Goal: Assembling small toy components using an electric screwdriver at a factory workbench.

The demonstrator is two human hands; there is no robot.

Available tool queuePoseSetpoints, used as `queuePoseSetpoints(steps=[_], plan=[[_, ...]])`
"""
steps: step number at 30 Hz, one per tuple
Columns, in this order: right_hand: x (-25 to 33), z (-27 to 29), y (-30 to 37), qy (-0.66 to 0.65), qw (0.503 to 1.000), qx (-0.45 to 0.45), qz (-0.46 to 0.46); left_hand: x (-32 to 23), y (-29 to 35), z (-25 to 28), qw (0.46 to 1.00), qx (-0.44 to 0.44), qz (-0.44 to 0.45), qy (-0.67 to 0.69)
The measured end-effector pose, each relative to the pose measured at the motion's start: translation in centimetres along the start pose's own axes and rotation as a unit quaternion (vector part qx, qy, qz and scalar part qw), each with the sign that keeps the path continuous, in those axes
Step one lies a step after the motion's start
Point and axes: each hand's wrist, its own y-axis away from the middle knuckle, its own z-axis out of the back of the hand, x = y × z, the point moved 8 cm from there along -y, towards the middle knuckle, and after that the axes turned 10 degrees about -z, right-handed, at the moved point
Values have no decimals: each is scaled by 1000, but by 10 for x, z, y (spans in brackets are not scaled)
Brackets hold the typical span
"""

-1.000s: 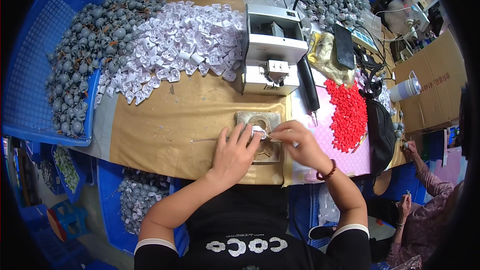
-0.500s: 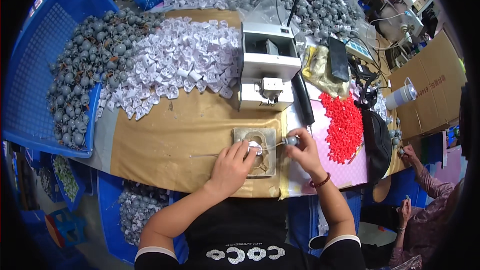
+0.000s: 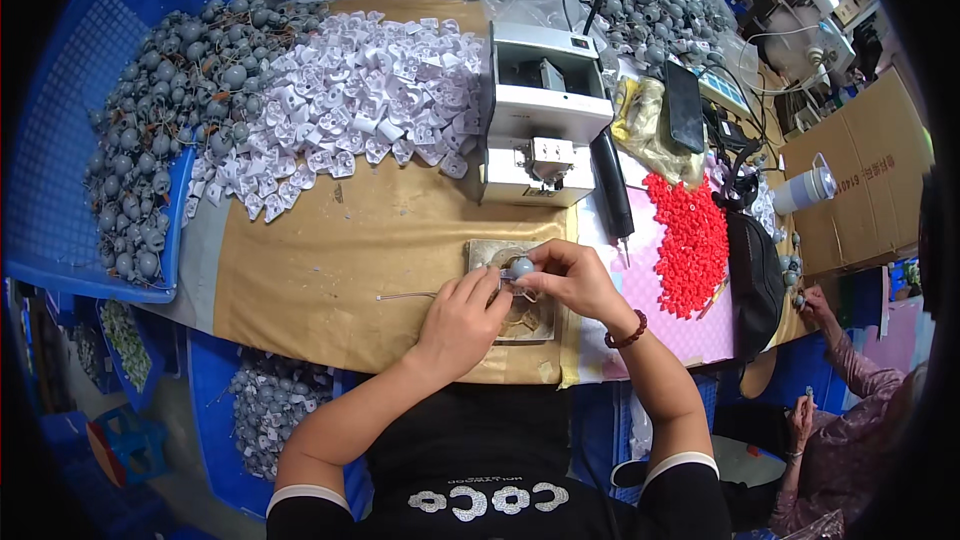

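Note:
A round grey ball-shaped part [image 3: 521,267] is pinched between the thumb and fingers of my right hand [image 3: 580,285]. Close against it, my left hand [image 3: 462,322] has its fingertips closed on a small white plastic part, mostly hidden by the fingers. Both hands meet over a square metal fixture [image 3: 482,252] with a rounded hollow, lying near the table's front edge. From under my left hand a thin grey wire [image 3: 405,295] runs out leftward across the tabletop.
White plastic parts [image 3: 370,90] are heaped beyond my hands, beside grey balls [image 3: 150,140] in a blue crate [image 3: 60,140]. A grey machine [image 3: 545,120], a black electric screwdriver [image 3: 612,185] and red parts [image 3: 690,250] stand farther right. Another person's hand [image 3: 818,305] works at the right.
My right hand has moved left with the grey ball, from beside the fixture to over it, meeting my left fingertips. The left hand stays nearly in place. The view has shifted slightly.

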Motion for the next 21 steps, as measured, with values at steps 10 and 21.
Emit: queuePoseSetpoints(steps=[10,21], plan=[[24,-6,13,167,972,-133,96,15,-17,7,993,-10,92,74],[30,131,-29,338,825,-419,174,16,-31,0,995,-17,83,48]])
